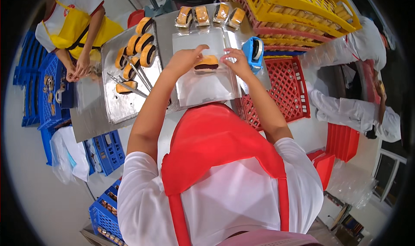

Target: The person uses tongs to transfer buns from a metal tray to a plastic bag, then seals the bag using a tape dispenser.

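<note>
A slice of rolled cake point(207, 63) with golden crust and dark filling lies on a stack of clear plastic film sheets point(204, 87) before me. My left hand point(188, 59) is at the slice's left end, thumb and forefinger reaching past its back edge. At its right end my right hand point(238, 61) has bent fingers close to the film. Because the film is transparent, I cannot tell whether either hand pinches it. A blue tape dispenser point(253, 55) stands just right of my right hand. Several wrapped slices point(202, 16) are lined up behind the film.
To the left, a metal tray point(113, 108) holds several unwrapped slices point(147, 55) and metal tongs point(139, 74). A co-worker in a yellow apron point(82, 35) works beyond it. A red crate point(278, 87) and stacked yellow crates point(301, 16) flank the table's right side. Another person point(364, 45) is farther right.
</note>
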{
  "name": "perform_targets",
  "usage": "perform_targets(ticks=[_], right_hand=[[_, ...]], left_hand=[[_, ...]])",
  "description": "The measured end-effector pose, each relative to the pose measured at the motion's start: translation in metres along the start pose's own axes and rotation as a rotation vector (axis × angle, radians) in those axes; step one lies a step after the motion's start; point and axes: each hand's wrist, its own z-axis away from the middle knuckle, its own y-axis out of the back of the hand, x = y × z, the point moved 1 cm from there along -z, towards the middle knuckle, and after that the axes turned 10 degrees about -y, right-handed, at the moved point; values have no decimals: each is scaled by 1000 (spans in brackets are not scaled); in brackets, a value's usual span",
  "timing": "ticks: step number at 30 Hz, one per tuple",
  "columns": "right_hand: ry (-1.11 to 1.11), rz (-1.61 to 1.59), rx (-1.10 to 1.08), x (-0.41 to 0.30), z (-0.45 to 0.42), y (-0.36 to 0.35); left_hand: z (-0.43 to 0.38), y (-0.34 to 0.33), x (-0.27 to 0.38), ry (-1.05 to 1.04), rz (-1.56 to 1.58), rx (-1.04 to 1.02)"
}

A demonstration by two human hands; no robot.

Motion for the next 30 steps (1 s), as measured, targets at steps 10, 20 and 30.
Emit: perform_targets(ticks=[10,20,30], right_hand=[[-297,-367,-141,30,-1,-19],[-434,-547,-268,28,3,-26],[-58,-437,-19,23,-11,-17]], left_hand=[[49,-3,-49,111,179,258],[56,-18,-52,200,258,306],[54,-4,-64,120,200,237]])
